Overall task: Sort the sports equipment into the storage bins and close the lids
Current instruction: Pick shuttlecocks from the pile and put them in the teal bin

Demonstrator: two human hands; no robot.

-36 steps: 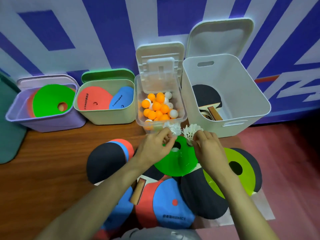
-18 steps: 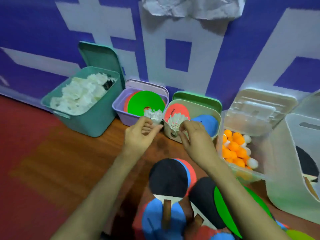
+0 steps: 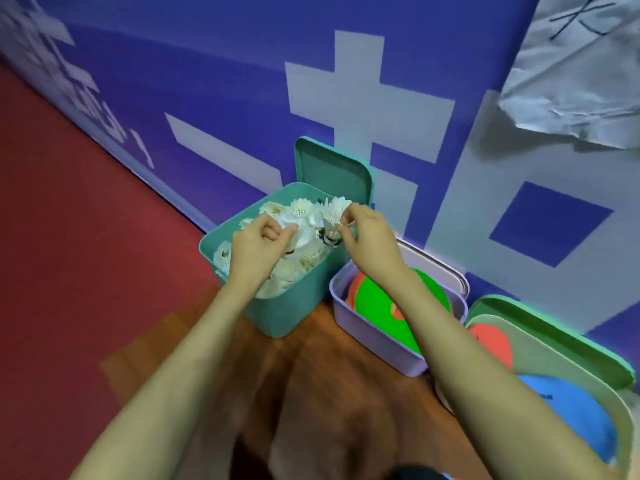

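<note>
both hands (image 3: 256, 251) (image 3: 367, 233) pinching shuttlecocks (image 3: 334, 216) over the nearly full teal bin (image 3: 287, 313), every visible lid (image 3: 332, 171) open, so closing's left.

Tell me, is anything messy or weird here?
Mostly tidy. The shuttlecocks pile above the rim of the teal bin, so its lid might not shut flat. A crumpled paper hangs on the wall.

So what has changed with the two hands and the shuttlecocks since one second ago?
Both hands carried their shuttlecocks from the table pile leftward to the teal bin. The left hand and right hand are now over its shuttlecock heap, the right one still pinching a shuttlecock. The bins stayed open.
</note>
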